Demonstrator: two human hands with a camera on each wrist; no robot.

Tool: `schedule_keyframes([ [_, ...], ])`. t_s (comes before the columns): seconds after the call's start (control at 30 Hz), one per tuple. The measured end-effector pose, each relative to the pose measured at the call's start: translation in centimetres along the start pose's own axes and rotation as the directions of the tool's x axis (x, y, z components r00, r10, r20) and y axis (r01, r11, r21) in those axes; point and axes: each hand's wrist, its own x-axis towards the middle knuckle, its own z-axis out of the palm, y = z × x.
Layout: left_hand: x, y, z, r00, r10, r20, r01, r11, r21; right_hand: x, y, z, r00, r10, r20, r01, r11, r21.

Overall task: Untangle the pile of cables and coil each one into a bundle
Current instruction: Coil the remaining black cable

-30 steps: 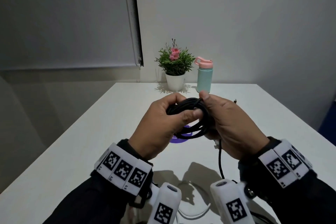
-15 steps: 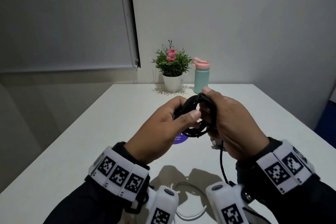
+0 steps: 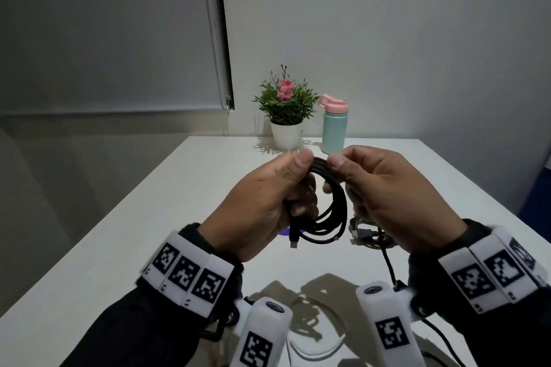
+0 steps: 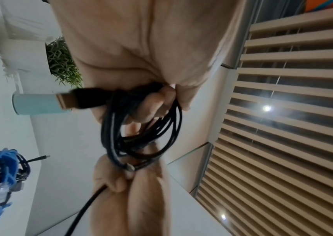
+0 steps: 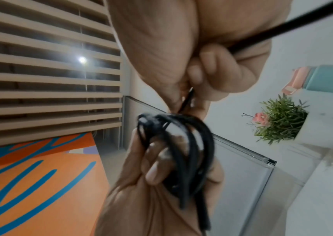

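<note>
We held the black cable (image 3: 329,202) up above the counter (image 3: 167,217) so its loops could hang free and stay round. Our left hand (image 3: 262,205) squeezed one side of the loops, with the thumb on top so they could not slip. Our right hand (image 3: 387,197) pinched the top of the loops just beside it to keep them flat together. One plug end (image 3: 293,240) dangled below the left hand. The rest of the pile (image 3: 368,232) lay on the counter under our right hand, maybe waiting its turn; it was mostly hidden.
</note>
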Motion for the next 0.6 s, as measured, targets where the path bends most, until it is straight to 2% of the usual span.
schedule_keyframes([
  [0.07, -0.2, 0.4, -0.2, 0.999, 0.018, 0.051, -0.016, 0.999, -0.038, 0.1, 0.4, -0.2, 0.997, 0.071, 0.038, -0.075, 0.993, 0.095],
  [0.1, -0.3, 0.5, -0.4, 0.997, 0.035, 0.069, -0.036, 0.999, 0.001, 0.1, 0.5, -0.2, 0.993, 0.095, 0.069, -0.103, 0.987, 0.127],
  [0.2, -0.5, 0.3, -0.8, 0.995, 0.104, 0.009, -0.103, 0.956, 0.276, 0.0, 0.5, -0.2, 0.969, 0.158, 0.192, -0.196, 0.961, 0.197],
  [0.27, -0.4, 0.0, -0.8, 0.991, 0.126, -0.048, -0.096, 0.911, 0.402, 0.1, 0.5, -0.4, 0.955, 0.192, 0.226, -0.235, 0.955, 0.179],
  [0.37, -0.2, -0.2, -0.7, 0.988, 0.127, -0.093, -0.061, 0.853, 0.518, 0.4, 0.9, -0.7, 0.954, 0.207, 0.216, -0.233, 0.967, 0.104],
  [0.5, -0.2, 0.1, -1.1, 0.988, 0.117, -0.099, -0.039, 0.819, 0.573, 0.5, 1.2, -0.9, 0.943, 0.244, 0.224, -0.246, 0.969, -0.019],
  [0.57, -0.2, 0.0, -1.4, 0.985, 0.125, -0.115, -0.032, 0.8, 0.599, 0.3, 0.8, -0.6, 0.963, 0.22, 0.155, -0.213, 0.975, -0.065],
  [0.6, -0.2, -0.1, -1.5, 0.98, 0.145, -0.136, -0.03, 0.784, 0.62, 0.2, 0.5, -0.4, 0.985, 0.162, 0.065, -0.154, 0.981, -0.118],
])
